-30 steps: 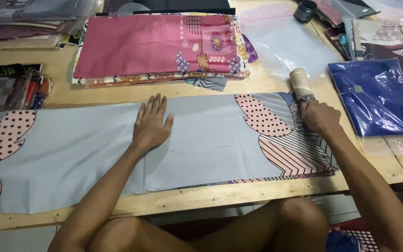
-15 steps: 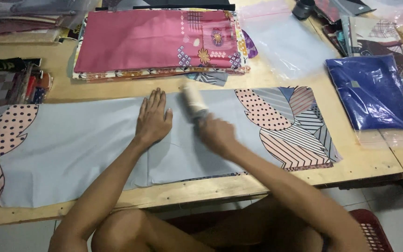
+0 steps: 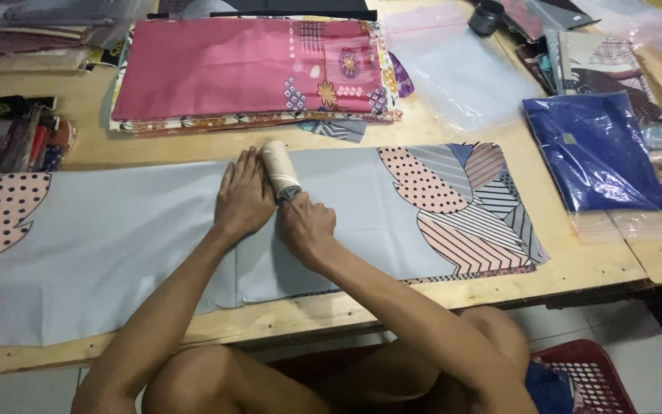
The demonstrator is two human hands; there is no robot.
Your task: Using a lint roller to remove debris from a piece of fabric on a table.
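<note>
lint roller (image 3: 280, 169): pale cream cylinder on dark handle, lying on its side on fabric near fabric's upper edge, handle end toward person. grey fabric (image 3: 139, 238): long strip spread flat along wooden bench, plain grey middle, pink dotted and striped leaf shapes at both ends, lower edge near bench edge.

Left hand (image 3: 244, 199) flat, palm down, fingers (image 3: 245, 165) together and stretched straight away from the body, thumb tucked along the side. Left forearm runs from lower left up to the wrist, elbow bent low. Right hand (image 3: 306, 228) just beside the left, touching or nearly touching near the left thumb; right fingers curled shut in a fist-like grip, knuckles up. Right forearm comes in from lower right, crossing above the knee. Both wrists roughly straight.
</note>
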